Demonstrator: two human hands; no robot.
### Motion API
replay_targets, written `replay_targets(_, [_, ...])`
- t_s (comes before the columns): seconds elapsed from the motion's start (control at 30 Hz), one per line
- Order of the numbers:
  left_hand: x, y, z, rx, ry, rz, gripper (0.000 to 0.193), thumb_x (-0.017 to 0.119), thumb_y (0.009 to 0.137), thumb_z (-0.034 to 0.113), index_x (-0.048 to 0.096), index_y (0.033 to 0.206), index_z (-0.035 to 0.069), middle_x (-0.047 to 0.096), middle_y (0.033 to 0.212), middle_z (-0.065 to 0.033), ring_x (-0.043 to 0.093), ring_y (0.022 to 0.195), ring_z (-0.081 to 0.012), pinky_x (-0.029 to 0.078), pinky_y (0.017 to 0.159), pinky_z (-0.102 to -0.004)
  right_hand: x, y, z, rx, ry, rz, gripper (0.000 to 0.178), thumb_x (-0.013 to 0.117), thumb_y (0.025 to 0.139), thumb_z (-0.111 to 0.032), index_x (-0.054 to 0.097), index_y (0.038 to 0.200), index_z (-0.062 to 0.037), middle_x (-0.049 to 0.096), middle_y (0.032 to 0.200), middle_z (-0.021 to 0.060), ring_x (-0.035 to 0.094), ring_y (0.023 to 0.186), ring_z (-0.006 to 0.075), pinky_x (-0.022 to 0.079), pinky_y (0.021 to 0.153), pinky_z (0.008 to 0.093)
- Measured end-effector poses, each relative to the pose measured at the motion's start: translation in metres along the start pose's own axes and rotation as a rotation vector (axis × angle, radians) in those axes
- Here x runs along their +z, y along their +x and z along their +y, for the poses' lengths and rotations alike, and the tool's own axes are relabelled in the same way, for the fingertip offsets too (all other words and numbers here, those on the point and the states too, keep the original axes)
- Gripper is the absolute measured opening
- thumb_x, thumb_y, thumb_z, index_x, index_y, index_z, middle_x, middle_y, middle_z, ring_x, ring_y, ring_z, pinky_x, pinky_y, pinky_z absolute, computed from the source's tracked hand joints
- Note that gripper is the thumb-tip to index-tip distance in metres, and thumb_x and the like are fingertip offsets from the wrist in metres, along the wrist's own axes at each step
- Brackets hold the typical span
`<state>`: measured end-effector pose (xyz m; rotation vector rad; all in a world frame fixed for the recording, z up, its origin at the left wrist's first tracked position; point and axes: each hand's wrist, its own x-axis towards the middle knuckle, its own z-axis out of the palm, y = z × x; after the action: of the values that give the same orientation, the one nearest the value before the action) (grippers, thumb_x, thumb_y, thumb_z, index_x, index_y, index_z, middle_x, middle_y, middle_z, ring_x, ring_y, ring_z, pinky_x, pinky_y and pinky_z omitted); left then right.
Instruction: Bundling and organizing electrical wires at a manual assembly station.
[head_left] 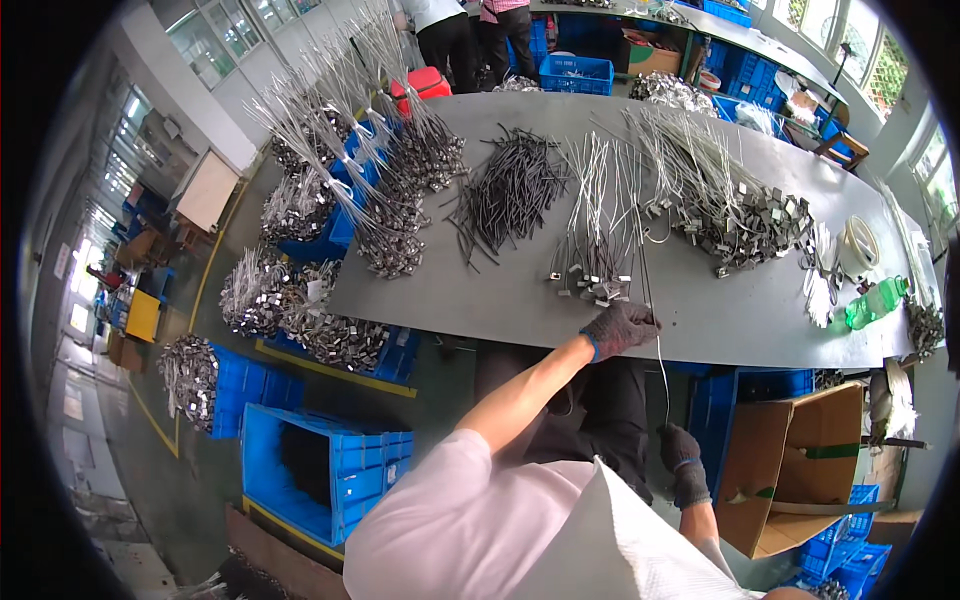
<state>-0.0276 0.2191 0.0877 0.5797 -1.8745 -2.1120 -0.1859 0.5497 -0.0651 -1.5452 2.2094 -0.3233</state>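
My left hand, in a dark knit glove with a blue cuff edge, is closed at the table's near edge around a thin pale wire. Below the edge, my right hand, also gloved, is closed near the wire's lower end. Between the hands the wire hangs slightly bowed. Beyond my left hand, a dark thin strand runs up the table. Just past that hand lies a bunch of pale wires with small metal pieces. A pile of short black tubes lies to its left.
A larger heap of metal-ended wires covers the table's right part, near a white tub and green plastic bottle. Blue crates and wire bundles crowd the left. An open cardboard box stands at right. Two people stand beyond.
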Motion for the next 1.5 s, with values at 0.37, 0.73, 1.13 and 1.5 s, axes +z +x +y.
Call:
replay_targets(0.37, [0.05,-0.018,-0.001,0.312,0.329,0.282,0.026,0.07,0.093,0.023,0.072,0.094,-0.003,0.069,0.076,-0.0082,0.062,0.07,-0.0114,0.051,0.066,-0.0304,-0.103,0.106,-0.139,-0.248,0.383,0.693,0.03,0.064,0.095,-0.023,0.067,0.113,0.0001,0.071,0.104,0.0164,0.068,0.091,0.0274,0.054,0.079,0.0345])
replay_targets(0.73, [0.003,-0.015,-0.009,0.109,0.112,0.378,0.03,0.068,0.096,0.028,0.072,0.091,-0.001,0.068,0.073,-0.0027,0.058,0.069,-0.0079,0.049,0.062,-0.0293,-0.086,0.187,-0.174,-0.325,0.395,0.647,0.018,0.053,0.097,-0.012,0.059,0.109,-0.0021,0.067,0.094,0.0186,0.066,0.081,0.0385,0.055,0.071,0.0429])
replay_targets(1.13, [-0.185,0.087,-0.029,-0.253,1.01,0.764,0.044,0.062,0.088,0.045,0.065,0.106,0.005,0.069,0.097,-0.026,0.069,0.096,-0.0419,0.054,0.082,-0.0503,-0.086,0.401,-0.133,0.21,0.144,0.546,0.051,0.056,0.095,-0.049,0.065,0.11,-0.0015,0.068,0.106,0.029,0.065,0.099,0.0471,0.052,0.087,0.0536])
replay_targets(1.5, [-0.175,0.161,-0.075,-0.566,0.684,0.534,0.041,0.064,0.085,0.034,0.073,0.104,-0.002,0.068,0.111,-0.0287,0.066,0.109,-0.0425,0.054,0.092,-0.0491,-0.058,0.467,-0.163,0.227,0.191,0.056,0.056,0.058,0.093,-0.048,0.064,0.123,-0.0011,0.067,0.109,0.0324,0.065,0.1,0.0493,0.053,0.087,0.0515])
